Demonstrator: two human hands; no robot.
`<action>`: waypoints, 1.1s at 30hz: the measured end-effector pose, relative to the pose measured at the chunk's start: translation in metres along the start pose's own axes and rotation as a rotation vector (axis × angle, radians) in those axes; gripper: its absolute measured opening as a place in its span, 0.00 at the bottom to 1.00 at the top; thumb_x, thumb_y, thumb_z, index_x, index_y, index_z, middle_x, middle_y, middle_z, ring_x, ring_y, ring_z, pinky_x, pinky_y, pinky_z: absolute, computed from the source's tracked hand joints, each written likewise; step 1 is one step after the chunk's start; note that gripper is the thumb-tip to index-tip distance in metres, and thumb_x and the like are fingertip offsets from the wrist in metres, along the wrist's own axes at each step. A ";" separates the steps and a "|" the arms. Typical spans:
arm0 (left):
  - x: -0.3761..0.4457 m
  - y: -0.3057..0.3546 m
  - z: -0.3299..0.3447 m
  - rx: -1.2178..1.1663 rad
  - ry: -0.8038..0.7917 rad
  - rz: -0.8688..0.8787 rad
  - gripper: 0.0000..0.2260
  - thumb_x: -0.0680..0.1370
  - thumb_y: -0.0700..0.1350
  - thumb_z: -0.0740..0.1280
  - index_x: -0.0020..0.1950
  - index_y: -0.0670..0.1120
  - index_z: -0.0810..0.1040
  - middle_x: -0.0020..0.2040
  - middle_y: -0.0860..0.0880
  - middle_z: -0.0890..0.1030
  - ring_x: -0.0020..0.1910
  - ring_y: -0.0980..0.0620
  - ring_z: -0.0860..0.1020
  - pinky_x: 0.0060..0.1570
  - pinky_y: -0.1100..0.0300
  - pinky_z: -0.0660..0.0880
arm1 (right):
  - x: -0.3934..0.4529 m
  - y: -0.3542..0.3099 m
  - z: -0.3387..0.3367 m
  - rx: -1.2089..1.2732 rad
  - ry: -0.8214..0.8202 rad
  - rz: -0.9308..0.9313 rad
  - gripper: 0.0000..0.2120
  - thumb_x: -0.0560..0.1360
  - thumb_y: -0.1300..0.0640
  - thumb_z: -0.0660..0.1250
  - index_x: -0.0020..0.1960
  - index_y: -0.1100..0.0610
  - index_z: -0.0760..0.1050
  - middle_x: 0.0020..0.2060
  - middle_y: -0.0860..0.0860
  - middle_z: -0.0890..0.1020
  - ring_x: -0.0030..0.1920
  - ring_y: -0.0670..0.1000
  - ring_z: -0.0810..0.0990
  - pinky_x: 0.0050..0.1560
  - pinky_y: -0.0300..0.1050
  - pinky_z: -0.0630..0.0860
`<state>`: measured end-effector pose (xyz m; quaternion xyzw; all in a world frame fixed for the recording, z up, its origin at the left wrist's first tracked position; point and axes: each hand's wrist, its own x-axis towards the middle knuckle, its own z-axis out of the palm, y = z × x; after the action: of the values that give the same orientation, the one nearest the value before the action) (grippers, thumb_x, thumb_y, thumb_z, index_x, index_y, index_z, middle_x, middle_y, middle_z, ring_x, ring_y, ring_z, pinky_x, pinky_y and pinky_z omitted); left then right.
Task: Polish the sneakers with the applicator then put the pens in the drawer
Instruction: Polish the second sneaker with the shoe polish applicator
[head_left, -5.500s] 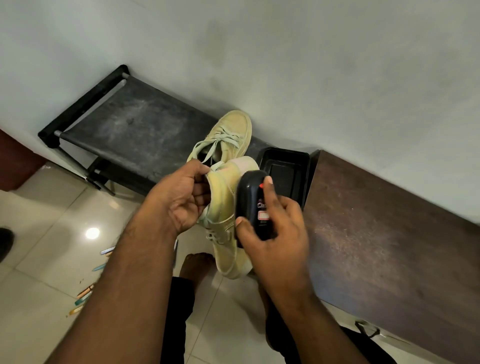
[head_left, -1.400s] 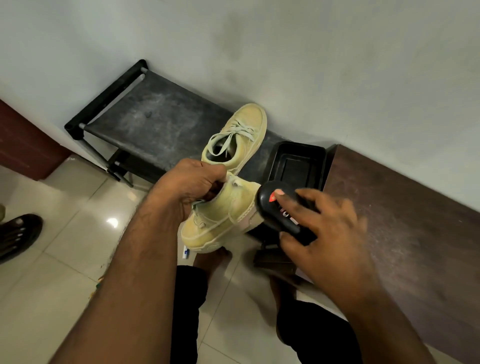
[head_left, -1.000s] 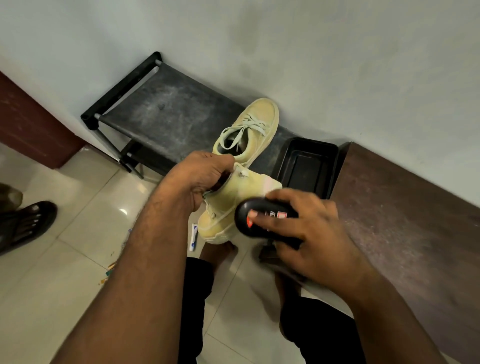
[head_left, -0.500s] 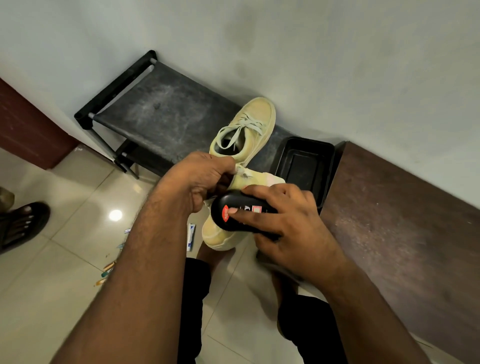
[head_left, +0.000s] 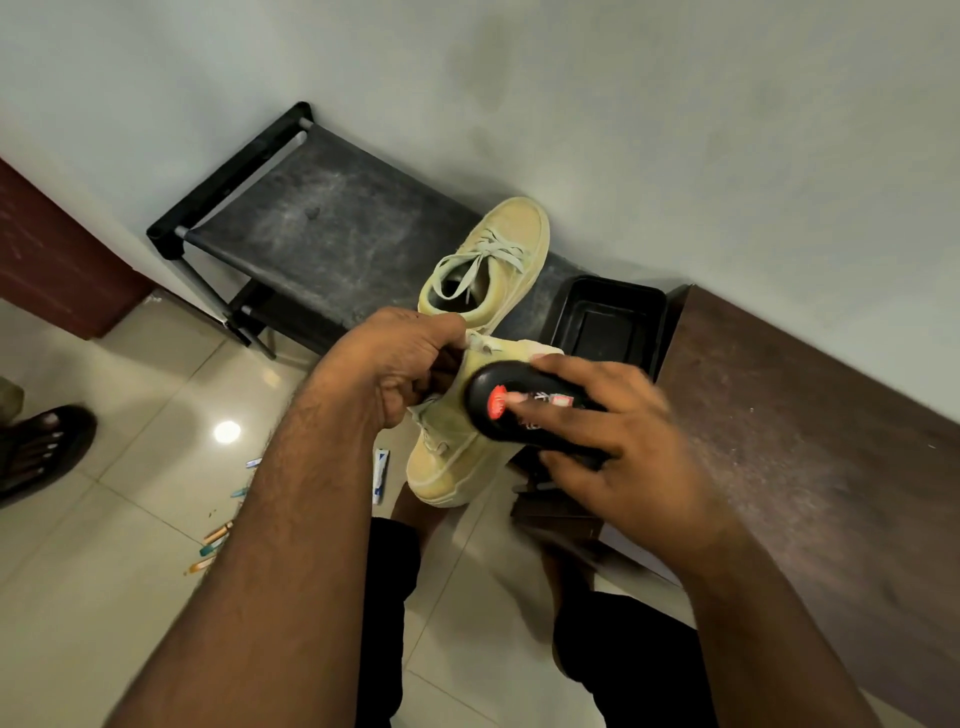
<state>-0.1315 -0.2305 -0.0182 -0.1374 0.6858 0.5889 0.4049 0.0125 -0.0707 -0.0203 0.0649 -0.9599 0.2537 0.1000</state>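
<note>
My left hand (head_left: 387, 366) grips a pale yellow sneaker (head_left: 447, 462) by its collar, toe pointing down toward the floor. My right hand (head_left: 613, 447) holds a black shoe-polish applicator (head_left: 498, 410) with a red spot and presses it against the sneaker's side. The second yellow sneaker (head_left: 488, 265) stands on the black shoe rack (head_left: 311, 228). Several pens (head_left: 215, 535) lie on the tiled floor, left of my forearm. A small white-and-blue tube (head_left: 381, 474) lies on the floor under the held sneaker.
An empty black plastic tray (head_left: 605, 325) sits at the rack's right end, against a dark brown wooden cabinet top (head_left: 810, 441). Another person's sandalled foot (head_left: 41, 452) is at the left edge. My legs in black shorts are below.
The applicator slid leftward along the sneaker's side and has come back a little to the right. The sneaker's toe has tipped further down. My left hand keeps its hold.
</note>
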 end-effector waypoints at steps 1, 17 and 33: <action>0.000 0.000 -0.001 -0.013 -0.011 -0.001 0.02 0.74 0.37 0.67 0.41 0.41 0.79 0.38 0.42 0.79 0.30 0.50 0.74 0.33 0.60 0.71 | -0.005 0.009 -0.007 0.027 0.017 0.039 0.24 0.68 0.52 0.66 0.63 0.41 0.73 0.66 0.45 0.74 0.61 0.54 0.72 0.58 0.62 0.71; 0.002 0.000 -0.003 -0.035 0.005 -0.010 0.02 0.73 0.39 0.66 0.42 0.43 0.78 0.40 0.42 0.78 0.32 0.49 0.72 0.34 0.60 0.71 | -0.006 0.015 -0.011 0.196 -0.030 0.113 0.24 0.68 0.52 0.67 0.64 0.41 0.73 0.67 0.41 0.72 0.64 0.48 0.70 0.65 0.47 0.68; 0.005 -0.004 0.001 0.029 0.043 0.040 0.10 0.71 0.44 0.75 0.48 0.39 0.83 0.43 0.42 0.84 0.37 0.49 0.80 0.39 0.59 0.79 | 0.004 0.014 -0.011 0.455 0.058 0.298 0.26 0.66 0.58 0.73 0.63 0.43 0.75 0.65 0.42 0.75 0.65 0.39 0.72 0.62 0.33 0.70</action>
<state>-0.1315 -0.2289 -0.0249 -0.1302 0.7054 0.5840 0.3801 0.0083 -0.0530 -0.0169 -0.0636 -0.8740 0.4764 0.0719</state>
